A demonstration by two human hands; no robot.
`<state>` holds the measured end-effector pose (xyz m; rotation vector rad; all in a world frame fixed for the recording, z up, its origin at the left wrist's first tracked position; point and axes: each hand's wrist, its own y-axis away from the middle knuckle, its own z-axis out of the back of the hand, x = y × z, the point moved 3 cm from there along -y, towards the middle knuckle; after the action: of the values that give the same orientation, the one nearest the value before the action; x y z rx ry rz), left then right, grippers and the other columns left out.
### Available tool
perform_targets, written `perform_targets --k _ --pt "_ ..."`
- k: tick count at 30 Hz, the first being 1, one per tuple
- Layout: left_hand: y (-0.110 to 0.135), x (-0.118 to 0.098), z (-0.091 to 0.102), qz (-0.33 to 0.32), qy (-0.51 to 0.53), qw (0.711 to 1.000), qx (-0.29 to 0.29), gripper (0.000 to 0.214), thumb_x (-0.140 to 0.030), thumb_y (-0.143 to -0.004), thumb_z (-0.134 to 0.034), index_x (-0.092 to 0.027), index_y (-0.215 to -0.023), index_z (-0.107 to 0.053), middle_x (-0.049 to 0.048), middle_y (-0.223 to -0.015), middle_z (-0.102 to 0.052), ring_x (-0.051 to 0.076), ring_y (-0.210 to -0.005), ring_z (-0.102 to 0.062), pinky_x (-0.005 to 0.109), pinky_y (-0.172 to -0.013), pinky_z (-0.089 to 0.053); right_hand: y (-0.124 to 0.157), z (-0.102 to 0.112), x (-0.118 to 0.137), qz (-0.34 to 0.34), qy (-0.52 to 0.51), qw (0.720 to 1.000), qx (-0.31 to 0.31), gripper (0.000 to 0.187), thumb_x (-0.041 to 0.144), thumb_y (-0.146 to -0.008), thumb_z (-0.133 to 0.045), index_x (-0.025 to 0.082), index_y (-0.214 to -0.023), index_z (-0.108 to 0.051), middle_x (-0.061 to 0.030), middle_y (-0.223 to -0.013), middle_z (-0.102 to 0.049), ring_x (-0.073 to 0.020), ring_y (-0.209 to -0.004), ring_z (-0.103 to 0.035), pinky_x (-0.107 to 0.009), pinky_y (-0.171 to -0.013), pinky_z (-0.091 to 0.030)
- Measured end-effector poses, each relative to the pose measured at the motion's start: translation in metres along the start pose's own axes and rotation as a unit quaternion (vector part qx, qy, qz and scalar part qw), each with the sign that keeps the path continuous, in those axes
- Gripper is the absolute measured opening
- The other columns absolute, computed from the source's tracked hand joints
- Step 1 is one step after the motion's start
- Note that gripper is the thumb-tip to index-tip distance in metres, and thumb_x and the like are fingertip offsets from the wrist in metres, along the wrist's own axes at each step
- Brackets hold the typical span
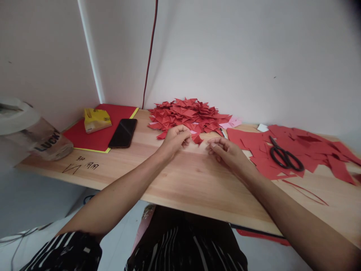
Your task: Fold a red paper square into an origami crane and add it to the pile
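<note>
A large heap of folded red paper pieces (186,113) lies against the wall, with some pink paper (233,122) showing at its right edge. My left hand (177,137) is at the heap's front edge, its fingers curled in; whether anything small is inside them is hidden. Facing it, my right hand (221,147) hovers just over the table with fingers loosely bent and a little apart, and nothing shows in them. In the gap between the hands, a small folded red paper piece (197,139) sits at the front of the heap, with no visible grip on it.
Black-handled scissors (284,158) rest on loose red paper sheets (310,145) at the right. A thin red strip (306,192) lies nearby. Leftward are a phone (123,133), a yellow packet (97,120) on red card (81,137), and a clear container (47,139) by the table edge.
</note>
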<state>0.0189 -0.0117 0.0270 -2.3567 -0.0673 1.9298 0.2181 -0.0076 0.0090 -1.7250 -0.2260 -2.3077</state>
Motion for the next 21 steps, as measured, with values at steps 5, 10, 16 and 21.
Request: perform_targets --k 5,10,16,21 --pt "0.0019 0.0031 -0.0041 0.013 0.014 1.000 0.023 0.009 -0.018 -0.073 -0.057 -0.015 -0.068 -0.051 -0.0033 -0.056 -0.053 0.005 -0.046 -0.046 0.018 -0.048 -0.037 -0.0021 -0.0023 -0.0010 0.014 0.013 1.000 -0.015 0.039 0.044 -0.076 -0.070 0.022 -0.106 -0.059 -0.0089 -0.104 -0.065 -0.0193 -0.085 -0.061 -0.028 -0.057 -0.044" --pt "0.0045 0.0021 -0.0074 0.027 0.039 0.997 0.054 0.009 -0.020 -0.075 -0.059 -0.015 -0.071 -0.052 -0.0030 -0.058 -0.054 0.005 -0.048 -0.048 0.018 -0.048 -0.038 -0.0024 -0.0039 0.0006 0.058 0.044 0.997 -0.021 0.040 0.037 -0.073 -0.073 0.024 -0.108 -0.059 -0.0028 -0.091 -0.061 -0.0164 -0.075 -0.057 -0.033 -0.068 -0.045" --pt "0.0054 0.0031 -0.0098 0.028 0.053 0.995 0.083 0.010 -0.021 -0.075 -0.060 -0.016 -0.074 -0.052 -0.0028 -0.059 -0.055 0.006 -0.050 -0.049 0.018 -0.049 -0.039 0.0008 -0.0053 0.0032 0.036 0.067 0.997 -0.006 0.037 0.036 -0.078 -0.066 0.023 -0.112 -0.057 0.0009 -0.076 -0.060 -0.0157 -0.064 -0.054 -0.031 -0.062 -0.040" --pt "0.0050 0.0032 -0.0090 0.026 0.053 0.995 0.082 0.010 -0.020 -0.075 -0.061 -0.015 -0.074 -0.052 -0.0028 -0.059 -0.055 0.006 -0.050 -0.049 0.018 -0.049 -0.039 0.0008 -0.0046 0.0020 0.019 0.073 0.997 0.000 0.038 0.039 -0.079 -0.065 0.022 -0.112 -0.056 0.0010 -0.072 -0.063 -0.0150 -0.058 -0.051 -0.029 -0.057 -0.036"
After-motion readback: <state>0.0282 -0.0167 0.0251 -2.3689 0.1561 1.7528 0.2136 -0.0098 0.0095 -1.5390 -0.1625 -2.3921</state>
